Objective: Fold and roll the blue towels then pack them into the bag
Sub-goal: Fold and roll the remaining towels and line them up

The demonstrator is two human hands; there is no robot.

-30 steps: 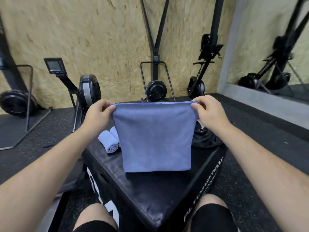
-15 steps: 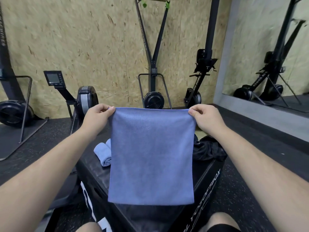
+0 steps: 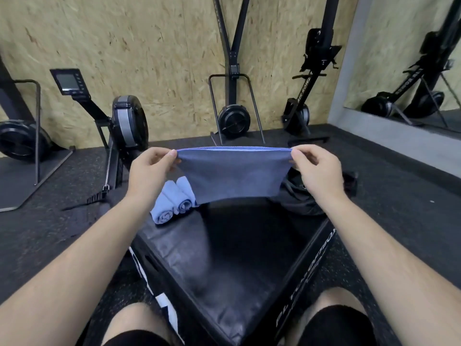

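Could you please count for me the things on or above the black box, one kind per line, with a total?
Rolled blue towels: 2, side by side on the black box
Held blue towel: 1, pinched at its top corners by the left hand and the right hand
Black bag: 1
Total: 4

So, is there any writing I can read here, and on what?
"AIR ROWE": on the upright rower, end hidden.
Box side: white lettering, too skewed to read.
Monitor: too small to read.
Mirror: reversed lettering, unreadable.
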